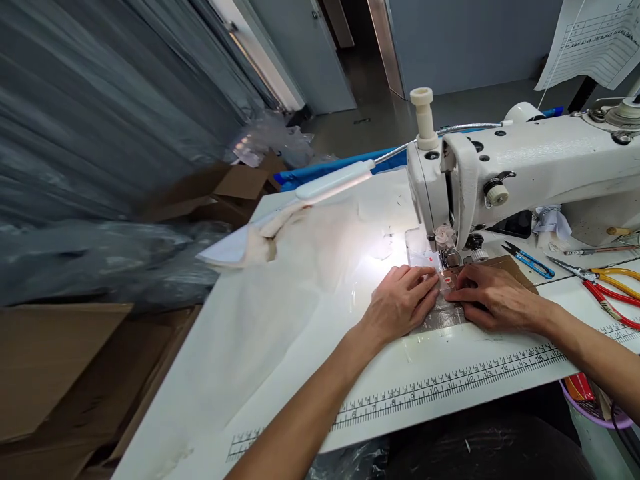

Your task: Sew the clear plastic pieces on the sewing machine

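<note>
A white sewing machine (545, 157) stands at the right, its presser foot (449, 259) just beyond both hands. My left hand (403, 300) lies mostly flat at the left of the needle plate, fingers stretched toward the foot. From the right, my right hand (493, 297) has bent fingers and a thumb drawn together beside the foot; what they pinch is mostly hidden. Between the fingertips shows a small pale piece with a red mark (447, 281), lying at the foot. Under and behind my right hand sits a flat brown piece (510, 270).
Blue thread snips (529, 260), pliers with red and yellow handles (607, 283) lie right. A printed ruler (435, 390) runs along the table's front edge. A lamp (335, 183) lights the table (300, 333). Cardboard boxes (60, 367) stand left; a purple-rimmed bin (597, 417) is below.
</note>
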`<state>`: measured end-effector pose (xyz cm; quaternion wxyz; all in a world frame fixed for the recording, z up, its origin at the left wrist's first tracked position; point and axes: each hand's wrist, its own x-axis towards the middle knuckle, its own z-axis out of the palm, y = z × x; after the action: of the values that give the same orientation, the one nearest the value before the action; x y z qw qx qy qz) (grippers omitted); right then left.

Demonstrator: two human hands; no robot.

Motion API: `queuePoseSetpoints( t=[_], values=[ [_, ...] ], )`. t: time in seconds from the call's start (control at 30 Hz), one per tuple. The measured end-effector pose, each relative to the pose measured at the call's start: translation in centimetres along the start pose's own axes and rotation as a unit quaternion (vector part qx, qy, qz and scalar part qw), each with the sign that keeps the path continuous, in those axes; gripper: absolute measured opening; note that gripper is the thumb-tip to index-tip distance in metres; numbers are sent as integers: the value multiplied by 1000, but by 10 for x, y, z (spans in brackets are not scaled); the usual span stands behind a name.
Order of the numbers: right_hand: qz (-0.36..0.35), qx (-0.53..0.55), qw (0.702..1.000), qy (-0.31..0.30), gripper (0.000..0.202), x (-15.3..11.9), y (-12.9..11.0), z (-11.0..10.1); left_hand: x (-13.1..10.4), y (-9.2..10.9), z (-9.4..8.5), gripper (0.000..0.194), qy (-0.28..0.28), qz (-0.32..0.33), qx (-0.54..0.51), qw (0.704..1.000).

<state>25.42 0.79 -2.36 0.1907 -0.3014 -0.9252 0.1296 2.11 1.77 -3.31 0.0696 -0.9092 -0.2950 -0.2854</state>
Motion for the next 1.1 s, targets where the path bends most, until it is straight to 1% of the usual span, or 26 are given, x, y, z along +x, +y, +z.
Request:
queuePoseSetpoints(
  t=[0.07, 0.17, 0.3, 0.43, 0.53, 0.6, 0.73, 0.8, 0.97, 1.1],
  values=[
    [-3, -2, 1000, -2, 33, 0, 0, 1, -1, 0, 0, 19, -7, 4, 7, 1000],
    [-7, -14, 1000, -3, 32, -1, 1, 2, -1, 1, -2, 23, -32, 10, 36, 999],
    [-8, -50, 999, -15, 29, 2, -1, 2, 2, 3, -3, 34, -74, 16, 96, 993],
    [26, -96, 994, -36, 26, 8, -2, 2, 10, -7, 0, 36, -105, 28, 130, 986],
    [53, -118, 991, -34, 28, 11, -2, 4, 13, -17, 3, 38, -116, 16, 100, 988],
    [52, -122, 991, -27, 30, 11, -3, 5, 13, -20, 4, 38, -116, -9, 69, 991],
    [39, -120, 992, -5, 33, 9, -4, 7, 8, -19, 5, 37, -113, -54, 14, 992],
    [40, -124, 991, 3, 34, 9, -5, 8, 7, -19, 6, 37, -109, -53, 9, 993],
    [38, -131, 991, 16, 33, 9, -8, 8, 6, -19, 8, 38, -89, -26, 28, 995],
    [30, -133, 990, 30, 33, 8, -8, 8, 7, -18, 4, 38, -106, -33, 23, 994]
  ],
)
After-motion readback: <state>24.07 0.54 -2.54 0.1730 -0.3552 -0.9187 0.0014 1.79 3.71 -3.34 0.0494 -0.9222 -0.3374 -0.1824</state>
